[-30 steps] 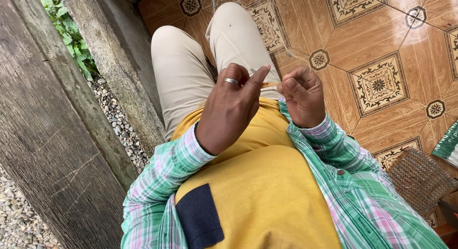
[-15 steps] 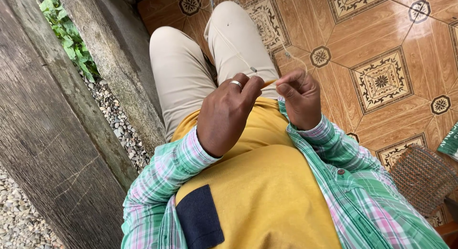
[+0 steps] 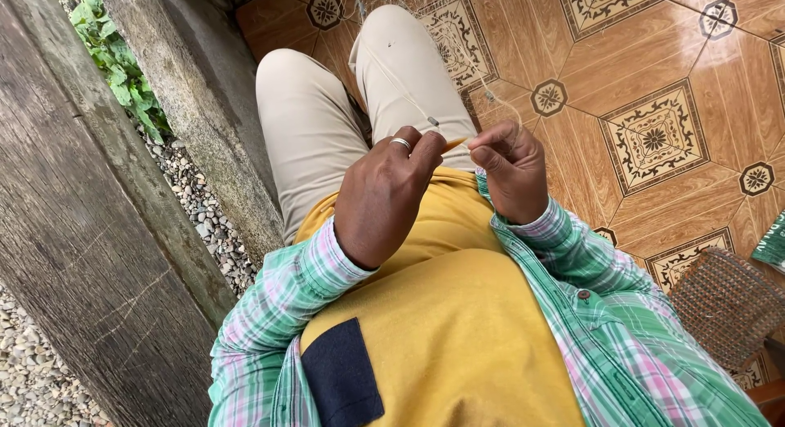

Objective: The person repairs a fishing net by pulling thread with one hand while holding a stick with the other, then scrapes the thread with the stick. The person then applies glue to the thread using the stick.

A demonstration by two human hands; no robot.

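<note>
I sit with my legs in beige trousers (image 3: 327, 124) stretched over a patterned tile floor. My left hand (image 3: 384, 198), a ring on one finger, pinches a small orange tool (image 3: 455, 142) between thumb and fingertips. Close beside it, my right hand (image 3: 511, 169) pinches a thin pale thread (image 3: 409, 96) that runs up over my knees toward a fine net (image 3: 425, 2) at the top of the view. A small dark knot or weight (image 3: 432, 121) sits on the thread just above my left hand. Both hands hover over my lap in front of my yellow shirt.
A weathered wooden beam (image 3: 74, 231) and a concrete ledge (image 3: 204, 108) run along my left, with gravel (image 3: 196, 214) and green plants (image 3: 114, 67) between them. A woven basket (image 3: 728, 304) stands on the tiles at the lower right.
My hands have stayed together over my lap. The right hand's fingers have shifted slightly on the thread, and the thread now runs tauter up toward my knees.
</note>
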